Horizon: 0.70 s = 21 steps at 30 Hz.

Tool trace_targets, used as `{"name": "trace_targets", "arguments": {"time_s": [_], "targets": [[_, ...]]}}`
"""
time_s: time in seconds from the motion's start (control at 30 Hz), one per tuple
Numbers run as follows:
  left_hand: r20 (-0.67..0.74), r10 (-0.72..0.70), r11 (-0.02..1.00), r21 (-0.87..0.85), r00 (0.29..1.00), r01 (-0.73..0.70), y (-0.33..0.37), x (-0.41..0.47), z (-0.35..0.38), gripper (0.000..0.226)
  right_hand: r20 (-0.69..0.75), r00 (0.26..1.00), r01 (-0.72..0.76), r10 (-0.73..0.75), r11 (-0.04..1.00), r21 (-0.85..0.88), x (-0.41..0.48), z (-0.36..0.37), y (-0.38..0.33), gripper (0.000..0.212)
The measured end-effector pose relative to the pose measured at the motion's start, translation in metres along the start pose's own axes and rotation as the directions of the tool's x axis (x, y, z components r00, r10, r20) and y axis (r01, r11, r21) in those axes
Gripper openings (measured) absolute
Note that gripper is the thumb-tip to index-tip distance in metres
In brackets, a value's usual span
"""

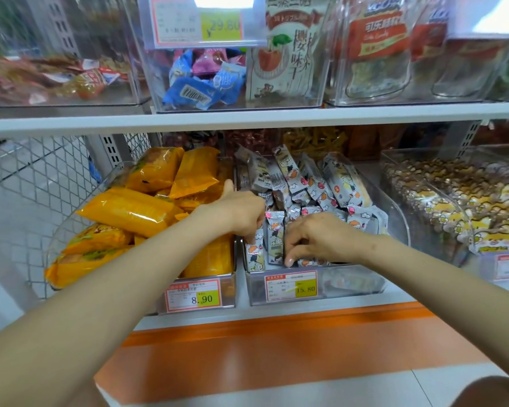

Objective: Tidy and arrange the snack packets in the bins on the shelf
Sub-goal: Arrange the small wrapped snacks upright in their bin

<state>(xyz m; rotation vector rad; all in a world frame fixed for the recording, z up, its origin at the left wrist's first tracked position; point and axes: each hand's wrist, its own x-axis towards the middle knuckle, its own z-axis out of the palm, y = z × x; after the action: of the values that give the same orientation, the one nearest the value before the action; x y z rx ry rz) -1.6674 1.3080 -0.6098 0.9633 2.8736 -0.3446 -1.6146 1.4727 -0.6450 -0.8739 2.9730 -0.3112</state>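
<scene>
The right hand [315, 236] is gripping glossy, crinkled grey packets [275, 239] standing upright at the front of the clear bin [397, 227]. The left hand [241, 212], at its 10 o'clock, is pinching their tops. Puffy orange packets [130, 210] are lying at 9 o'clock.

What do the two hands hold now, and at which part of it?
The left hand pinches the top edge of an upright grey-white packet in the middle bin. The right hand curls over neighbouring packets; its hold is hidden.

Bright, even light from above; white glare blows out the price tags [224, 2] at the far top. The upper bins [329, 95] look soft and blurred, and the shelf edge [247, 117] bows with wide-angle distortion
</scene>
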Motion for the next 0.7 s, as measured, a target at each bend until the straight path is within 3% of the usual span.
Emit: {"name": "trace_targets", "arguments": {"time_s": [0.1, 0.2, 0.3, 0.47, 0.57, 0.7], "targets": [[-0.003, -0.010, 1.000, -0.001, 1.000, 0.010, 0.000, -0.001, -0.001, 0.026, 0.080, 0.996, -0.045, 0.044, 0.999, 0.012, -0.006, -0.007, 0.004, 0.033], [0.015, 0.007, 1.000, -0.015, 1.000, -0.007, -0.001, -0.001, -0.003, 0.026, 0.232, 0.963, -0.201, 0.140, 0.943, 0.266, -0.012, -0.015, 0.009, 0.017], [0.027, 0.023, 0.999, -0.034, 0.999, -0.022, -0.002, -0.002, -0.003, 0.025, 0.301, 0.939, -0.256, 0.165, 0.922, 0.292, -0.015, -0.019, 0.010, 0.007], [-0.032, 0.023, 0.999, -0.042, 0.999, -0.025, -0.003, -0.003, 0.001, 0.026, 0.270, 0.940, -0.302, 0.209, 0.877, 0.373, -0.008, -0.016, 0.000, 0.022], [-0.057, 0.028, 0.997, -0.073, 0.998, -0.032, -0.006, -0.003, 0.003, 0.031, 0.254, 0.946, -0.313, 0.202, 0.772, 0.553, -0.010, -0.024, -0.004, 0.018], [-0.073, 0.047, 0.995, -0.088, 0.996, -0.053, -0.007, -0.004, 0.003, 0.026, 0.163, 0.966, -0.257, 0.200, 0.672, 0.694, -0.004, -0.021, -0.017, 0.038]]}}
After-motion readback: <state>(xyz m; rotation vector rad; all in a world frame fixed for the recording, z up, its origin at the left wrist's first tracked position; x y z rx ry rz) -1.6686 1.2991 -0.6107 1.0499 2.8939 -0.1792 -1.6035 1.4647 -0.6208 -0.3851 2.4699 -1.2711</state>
